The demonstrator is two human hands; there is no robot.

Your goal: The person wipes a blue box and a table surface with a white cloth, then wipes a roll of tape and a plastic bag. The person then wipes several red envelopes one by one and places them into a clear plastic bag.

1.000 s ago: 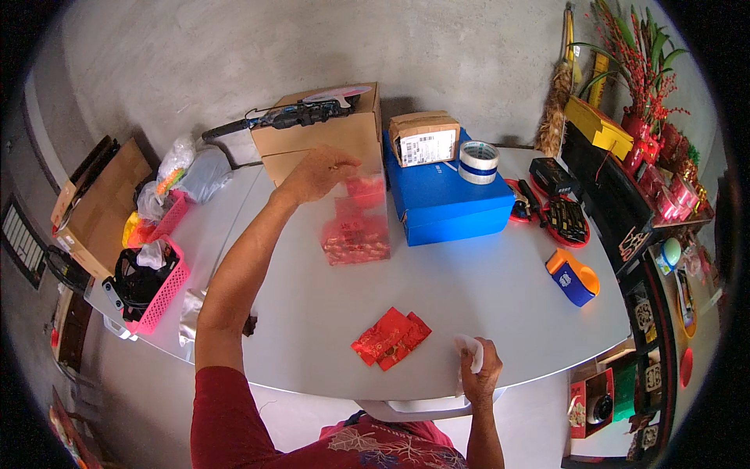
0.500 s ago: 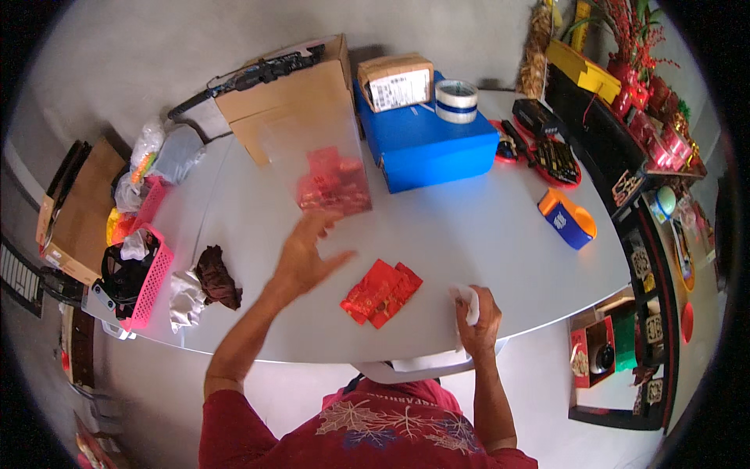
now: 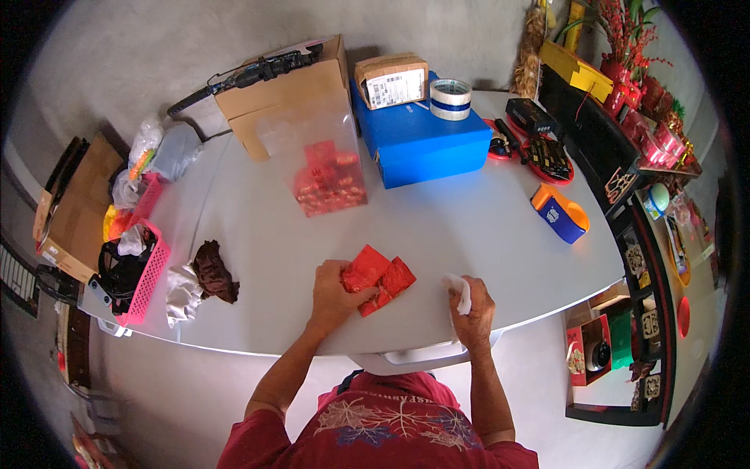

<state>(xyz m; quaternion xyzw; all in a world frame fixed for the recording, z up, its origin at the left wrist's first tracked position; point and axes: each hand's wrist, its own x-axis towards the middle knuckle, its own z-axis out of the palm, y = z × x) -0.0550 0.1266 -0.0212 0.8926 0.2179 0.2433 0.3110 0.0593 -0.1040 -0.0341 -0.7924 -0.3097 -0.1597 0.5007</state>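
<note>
Two shiny red packets (image 3: 365, 266) lie overlapping on the grey-white table in front of me. My left hand (image 3: 330, 295) is closed on the left edge of the nearer-left one, thumb on top and fingers behind it. At the table's front edge, my right hand (image 3: 475, 314) is closed around a crumpled white tissue (image 3: 459, 292), part of which sticks out past the fingers. Beyond the packets stands a clear plastic container (image 3: 280, 141) with several red packets (image 3: 330, 184) in its lower part.
A blue box (image 3: 433, 148) carries a small brown parcel (image 3: 394, 84) and a tape roll (image 3: 451, 100). An orange-and-blue band (image 3: 561, 215) lies right. Dark brown cloth (image 3: 214, 272), white cloth (image 3: 183, 295) and a pink basket (image 3: 150, 281) are left. A cardboard box (image 3: 289, 90) stands behind.
My left hand has moved down and right from near the clear container and taken hold of a red packet. My right hand keeps the tissue in nearly the same place.
</note>
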